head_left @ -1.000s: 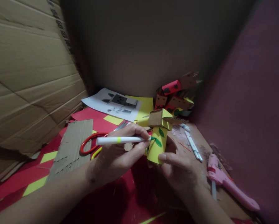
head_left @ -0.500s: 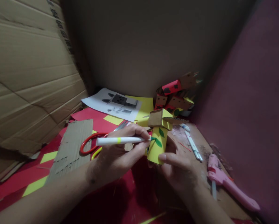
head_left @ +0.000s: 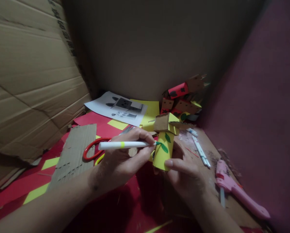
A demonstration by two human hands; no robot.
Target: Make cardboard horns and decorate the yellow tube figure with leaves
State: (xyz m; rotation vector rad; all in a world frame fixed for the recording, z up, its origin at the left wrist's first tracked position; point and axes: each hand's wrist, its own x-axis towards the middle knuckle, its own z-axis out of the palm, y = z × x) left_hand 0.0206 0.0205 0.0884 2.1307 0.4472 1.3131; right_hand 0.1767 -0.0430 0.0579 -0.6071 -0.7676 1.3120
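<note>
My left hand (head_left: pixel 130 153) is closed round a white felt-tip marker (head_left: pixel 123 145) with a yellow band. Its green tip touches, or nearly touches, the yellow paper tube (head_left: pixel 162 158). Green leaves are drawn on the tube, and a box-shaped cardboard head (head_left: pixel 162 123) sits on top of it. My right hand (head_left: pixel 186 176) grips the tube low down, thumb on the front; its other fingers are mostly hidden behind. Partly covered by my left hand lie scissors (head_left: pixel 88 153) with red and yellow handles.
A pink glue gun (head_left: pixel 232 186) lies at the right, near white-capped markers (head_left: pixel 200 150). Behind are a printed sheet (head_left: pixel 103 105), yellow paper (head_left: pixel 153 108) and a pile of red and cardboard figures (head_left: pixel 180 90). Corrugated cardboard (head_left: pixel 72 152) lies left; a large cardboard panel (head_left: pixel 33 64) stands there.
The marker and my left hand have shifted slightly left and up, the tip drawing back a little along the leaf stem. My right hand and the tube stay nearly still.
</note>
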